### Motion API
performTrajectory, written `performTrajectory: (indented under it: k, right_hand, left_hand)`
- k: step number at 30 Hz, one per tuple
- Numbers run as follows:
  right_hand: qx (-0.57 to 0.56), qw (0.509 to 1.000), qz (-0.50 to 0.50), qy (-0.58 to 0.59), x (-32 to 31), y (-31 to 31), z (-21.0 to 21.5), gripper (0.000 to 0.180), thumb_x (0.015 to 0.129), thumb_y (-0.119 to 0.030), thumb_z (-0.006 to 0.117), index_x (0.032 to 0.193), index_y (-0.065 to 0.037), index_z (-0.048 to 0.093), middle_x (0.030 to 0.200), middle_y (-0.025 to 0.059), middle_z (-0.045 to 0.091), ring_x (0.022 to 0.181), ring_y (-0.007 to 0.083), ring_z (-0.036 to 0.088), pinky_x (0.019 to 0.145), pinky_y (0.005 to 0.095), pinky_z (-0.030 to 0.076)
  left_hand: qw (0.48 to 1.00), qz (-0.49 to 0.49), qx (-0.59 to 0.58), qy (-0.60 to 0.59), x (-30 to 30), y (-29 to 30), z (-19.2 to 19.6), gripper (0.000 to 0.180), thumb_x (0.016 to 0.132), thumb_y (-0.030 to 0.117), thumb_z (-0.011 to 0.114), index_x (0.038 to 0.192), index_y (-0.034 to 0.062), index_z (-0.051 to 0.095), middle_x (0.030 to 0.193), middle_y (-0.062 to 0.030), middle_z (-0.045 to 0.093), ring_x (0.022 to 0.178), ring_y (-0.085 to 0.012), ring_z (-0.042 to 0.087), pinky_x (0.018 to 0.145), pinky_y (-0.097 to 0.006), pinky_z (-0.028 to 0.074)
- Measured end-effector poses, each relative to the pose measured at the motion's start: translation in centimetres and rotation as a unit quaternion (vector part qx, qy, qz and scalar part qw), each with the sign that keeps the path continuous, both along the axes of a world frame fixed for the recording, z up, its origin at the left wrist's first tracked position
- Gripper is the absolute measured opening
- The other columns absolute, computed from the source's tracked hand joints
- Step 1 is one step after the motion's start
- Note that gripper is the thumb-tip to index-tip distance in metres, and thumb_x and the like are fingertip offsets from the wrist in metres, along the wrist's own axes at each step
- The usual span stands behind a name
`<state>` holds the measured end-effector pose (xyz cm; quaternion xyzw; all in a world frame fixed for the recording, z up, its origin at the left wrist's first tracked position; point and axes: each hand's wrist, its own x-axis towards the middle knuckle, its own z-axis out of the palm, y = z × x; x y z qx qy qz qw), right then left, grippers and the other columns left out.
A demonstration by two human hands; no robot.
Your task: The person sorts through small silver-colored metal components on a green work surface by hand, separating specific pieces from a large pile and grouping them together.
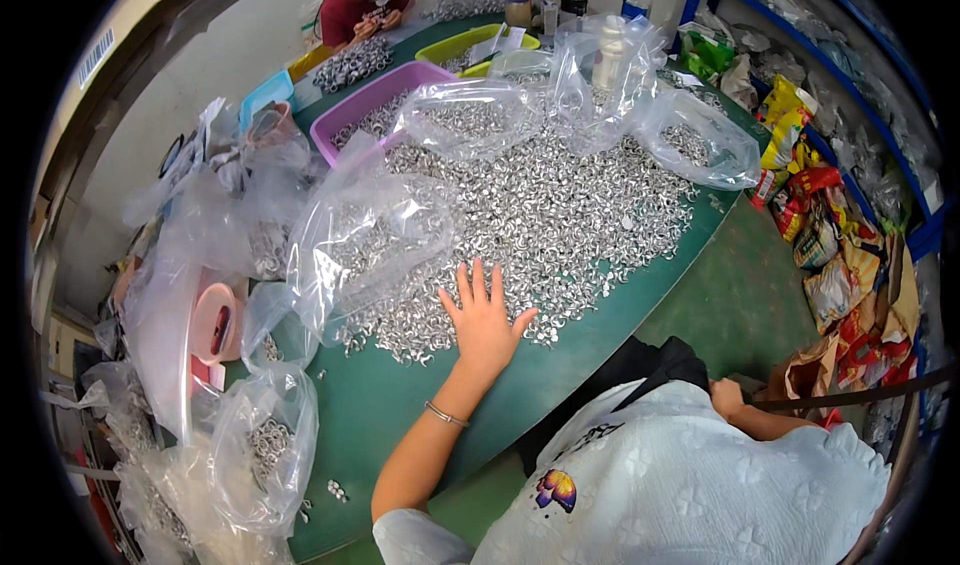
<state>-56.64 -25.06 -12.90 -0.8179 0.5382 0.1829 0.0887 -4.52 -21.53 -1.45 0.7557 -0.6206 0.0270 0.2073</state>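
We have our left grip [484,331] released, palm down and fingers spread, at the near edge of a wide heap of metal pieces [570,200], its fingertips over the nearest ones. The heap covers the middle of the green worktop [385,435]. Our right grip [727,397] is well away from it, off the worktop beside a dark cloth [668,361]; its fingers are partly hidden, so we cannot tell whether it grasps anything. Just left of our left grip, a clear bag [335,255] lies against the heap, with pieces showing through it. Further left we see a pink tub [235,343] with a red tool [220,330] inside, and nearer us a small cluster [337,490] of pieces. Behind the heap stand a purple bin [350,108] and a lime bin [450,45], both holding pieces. Beyond them, a co-worker [345,17] in dark red sits at the far end.
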Motion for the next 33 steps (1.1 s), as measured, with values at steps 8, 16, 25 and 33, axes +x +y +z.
performTrajectory:
  k: [8,16,25,33]
  right_hand:
    - [-0.096,0.973,0.198,-0.067,8.3,-1.5,12.6,0.031,0.080,-0.028,0.063,0.057,-0.007,0.062,0.053,0.0136,0.058,0.053,0.0317,0.056,0.071,0.0408,0.042]
    - [-0.069,0.938,0.306,-0.144,12.7,-5.9,15.0,0.029,0.080,-0.029,0.066,0.059,-0.009,0.062,0.053,0.0119,0.058,0.051,0.0285,0.057,0.072,0.0377,0.041]
    - [0.118,0.871,0.467,-0.095,14.7,-12.4,9.1,0.037,0.084,-0.038,0.063,0.065,-0.006,0.069,0.061,0.0152,0.064,0.061,0.0315,0.065,0.080,0.0435,0.048]
    - [0.193,0.845,0.499,0.023,12.2,-16.7,5.6,0.025,0.079,-0.026,0.061,0.074,-0.004,0.072,0.074,0.0186,0.068,0.076,0.0331,0.069,0.071,0.0450,0.055]
  left_hand:
    - [1.000,0.005,-0.008,-0.012,0.4,0.6,-0.1,0.077,0.083,0.053,0.063,0.136,0.0000,0.044,0.146,-0.0229,0.034,0.137,-0.0429,0.024,0.106,-0.068,0.013]
    - [0.999,0.030,0.022,-0.007,-1.9,2.5,3.1,0.066,0.085,0.037,0.066,0.137,0.0032,0.043,0.149,-0.0199,0.030,0.139,-0.0444,0.023,0.107,-0.066,0.016]
    - [0.939,0.130,-0.124,0.294,-13.0,8.6,4.7,0.024,0.085,-0.001,0.063,0.109,-0.0006,0.063,0.110,-0.0177,0.063,0.103,-0.0308,0.063,0.090,-0.035,0.049]
    - [0.884,0.269,-0.086,0.373,-21.2,10.8,4.1,0.013,0.087,-0.003,0.060,0.097,-0.0006,0.068,0.085,-0.0121,0.066,0.074,-0.0195,0.066,0.066,-0.029,0.053]
